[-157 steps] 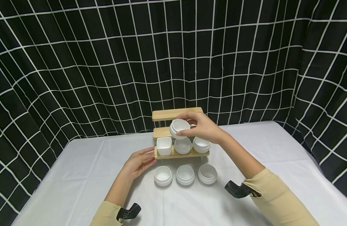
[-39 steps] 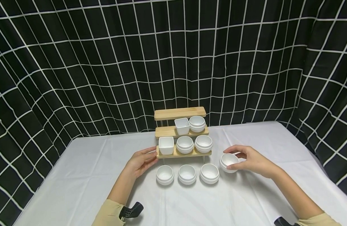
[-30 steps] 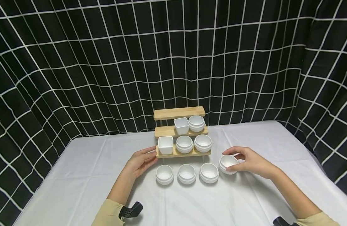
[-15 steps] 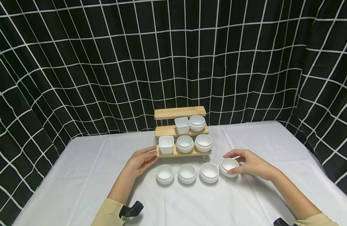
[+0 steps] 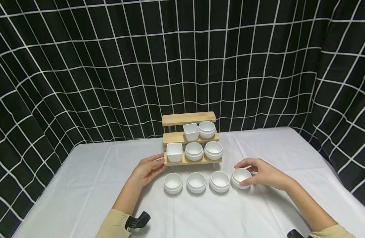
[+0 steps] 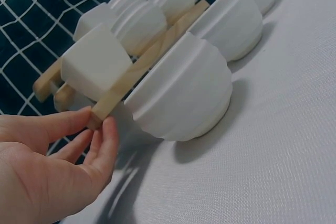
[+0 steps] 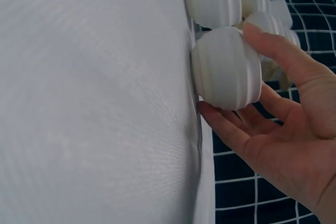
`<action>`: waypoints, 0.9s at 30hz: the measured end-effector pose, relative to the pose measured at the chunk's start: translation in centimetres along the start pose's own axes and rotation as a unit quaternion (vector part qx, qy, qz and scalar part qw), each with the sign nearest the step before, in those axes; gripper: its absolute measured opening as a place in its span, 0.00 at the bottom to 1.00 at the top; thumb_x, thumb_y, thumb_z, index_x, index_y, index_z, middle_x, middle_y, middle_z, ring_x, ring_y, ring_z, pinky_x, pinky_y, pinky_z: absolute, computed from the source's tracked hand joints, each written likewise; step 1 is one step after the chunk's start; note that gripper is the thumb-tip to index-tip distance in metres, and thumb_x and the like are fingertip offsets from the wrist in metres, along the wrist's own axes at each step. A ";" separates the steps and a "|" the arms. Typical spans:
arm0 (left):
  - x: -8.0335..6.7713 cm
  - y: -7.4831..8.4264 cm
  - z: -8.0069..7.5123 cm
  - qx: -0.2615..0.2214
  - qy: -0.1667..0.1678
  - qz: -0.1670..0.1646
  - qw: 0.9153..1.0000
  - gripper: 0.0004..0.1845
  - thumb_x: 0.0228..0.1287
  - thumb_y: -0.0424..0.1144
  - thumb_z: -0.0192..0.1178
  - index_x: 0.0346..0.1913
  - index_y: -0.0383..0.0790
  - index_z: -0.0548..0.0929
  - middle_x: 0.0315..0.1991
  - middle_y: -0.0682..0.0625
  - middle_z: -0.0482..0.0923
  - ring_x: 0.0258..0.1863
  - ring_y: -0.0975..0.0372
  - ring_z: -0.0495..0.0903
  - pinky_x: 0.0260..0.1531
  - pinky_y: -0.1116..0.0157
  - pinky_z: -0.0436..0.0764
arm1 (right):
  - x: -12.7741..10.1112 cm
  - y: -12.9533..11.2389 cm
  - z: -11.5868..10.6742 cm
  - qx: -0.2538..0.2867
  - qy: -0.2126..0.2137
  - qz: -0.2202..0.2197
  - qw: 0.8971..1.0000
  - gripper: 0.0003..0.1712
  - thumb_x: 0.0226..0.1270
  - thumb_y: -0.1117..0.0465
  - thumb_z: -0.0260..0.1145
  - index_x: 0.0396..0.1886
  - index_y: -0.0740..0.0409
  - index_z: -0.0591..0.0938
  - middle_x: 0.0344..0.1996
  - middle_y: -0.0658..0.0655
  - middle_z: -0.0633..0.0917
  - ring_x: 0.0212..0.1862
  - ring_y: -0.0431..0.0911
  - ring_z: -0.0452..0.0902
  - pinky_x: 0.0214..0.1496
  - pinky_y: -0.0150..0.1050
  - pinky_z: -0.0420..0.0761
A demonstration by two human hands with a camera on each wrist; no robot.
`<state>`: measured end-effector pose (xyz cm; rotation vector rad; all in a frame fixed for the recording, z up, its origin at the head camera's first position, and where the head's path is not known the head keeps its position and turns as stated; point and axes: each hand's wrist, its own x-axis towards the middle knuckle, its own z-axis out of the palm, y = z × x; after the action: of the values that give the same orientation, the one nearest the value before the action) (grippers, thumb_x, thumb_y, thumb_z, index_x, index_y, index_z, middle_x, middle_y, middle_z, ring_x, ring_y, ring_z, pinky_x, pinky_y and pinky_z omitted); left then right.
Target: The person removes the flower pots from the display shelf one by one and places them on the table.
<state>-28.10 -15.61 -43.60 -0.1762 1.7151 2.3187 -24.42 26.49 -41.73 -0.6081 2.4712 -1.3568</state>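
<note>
Table [image 5: 81, 185] under rack [image 5: 188, 118]. Row [image 5: 196, 182] of 3 bowls just in front of rack. L hand [image 5: 148, 170] pinches rack's front tier at L end; prob. wants light pressure, no tug. R hand [image 5: 264, 173] grips 4th bowl [image 5: 238, 177], thumb + fingers round sides, in front & R of rack, next to row (can't tell if touching). Best: align w/ row, seat flat, release w/o nudging.

Beige sleeves [image 5: 113, 224], an angled black device [image 5: 138, 220] at the left cuff [image 5: 122, 213], another black piece [image 5: 296, 233] at the right.
</note>
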 end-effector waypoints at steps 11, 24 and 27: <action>-0.1 0.0 0.0 0.001 0.006 -0.003 1.000 0.26 0.77 0.22 0.56 0.74 0.20 0.67 0.60 0.34 0.80 0.42 0.64 0.87 0.53 0.68 0.90 | -0.1 0.3 -0.3 0.012 -0.028 -0.019 0.999 0.31 0.59 0.64 0.81 0.61 0.67 0.81 0.62 0.66 0.81 0.52 0.45 0.83 0.50 0.30 0.83; -0.1 0.0 0.1 0.003 0.008 -0.006 1.000 0.26 0.77 0.22 0.56 0.74 0.20 0.68 0.63 0.32 0.78 0.42 0.64 0.87 0.54 0.68 0.90 | -0.2 0.7 -0.7 0.023 -0.043 -0.023 0.999 0.32 0.57 0.65 0.81 0.61 0.68 0.80 0.61 0.66 0.80 0.51 0.41 0.84 0.50 0.30 0.84; -0.1 0.1 0.1 0.002 0.007 -0.005 1.000 0.26 0.77 0.22 0.56 0.74 0.20 0.67 0.62 0.32 0.78 0.42 0.64 0.86 0.54 0.68 0.90 | -0.3 0.8 -0.8 0.028 -0.047 -0.029 0.998 0.33 0.57 0.65 0.81 0.61 0.69 0.79 0.61 0.66 0.80 0.50 0.40 0.85 0.49 0.31 0.85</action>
<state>-28.03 -15.53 -43.48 -0.2009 1.7222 2.3125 -24.68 27.53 -41.96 -0.7198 2.3505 -1.3803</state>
